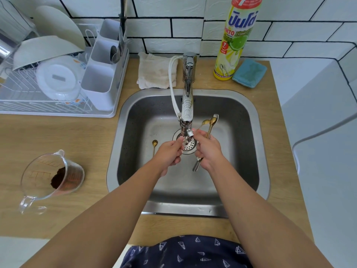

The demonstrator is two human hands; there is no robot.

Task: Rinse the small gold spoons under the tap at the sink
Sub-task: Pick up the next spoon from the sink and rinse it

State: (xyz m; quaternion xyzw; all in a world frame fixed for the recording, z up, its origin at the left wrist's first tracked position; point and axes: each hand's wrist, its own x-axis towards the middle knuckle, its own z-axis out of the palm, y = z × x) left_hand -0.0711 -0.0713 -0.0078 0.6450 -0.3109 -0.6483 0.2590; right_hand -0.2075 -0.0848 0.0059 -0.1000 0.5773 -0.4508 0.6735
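Rinsing step in hand, mid-frame, over the sink (251, 117). Right hand (207, 149) closed around a bundle of small gold spoons (209, 123), bowls fanned up and to the right of the tap (187, 105), handle ends poking out below the palm. Left hand (170, 152) with fingertips pinched together right under the spout, just above the drain strainer (190, 147); probably rubbing one spoon or a spoon tip there, though too hidden by the fingers and the nozzle to say for certain. No clear stream of water to be made out either.

Count of spoons: three bowls showing above the right hand, two plainly gold and one paler, perhaps silver; one more lone gold spoon (154, 145) lying on the sink floor to the left of the left hand, apart from it. So four in sight at least, any further one in the pinch not countable.

Next move, as a judgement: passing the held bundle under the spout, then reaching left for the lone spoon on the basin floor, needing a freed left hand and a low, flat pinch on a thin handle.

Elsewhere: one dish rack (48, 105) upper left, one folded cloth (156, 72) behind the tap, one detergent bottle (237, 39) and one blue sponge (249, 73) upper right, one measuring jug (52, 176) with dark grounds at lower left.
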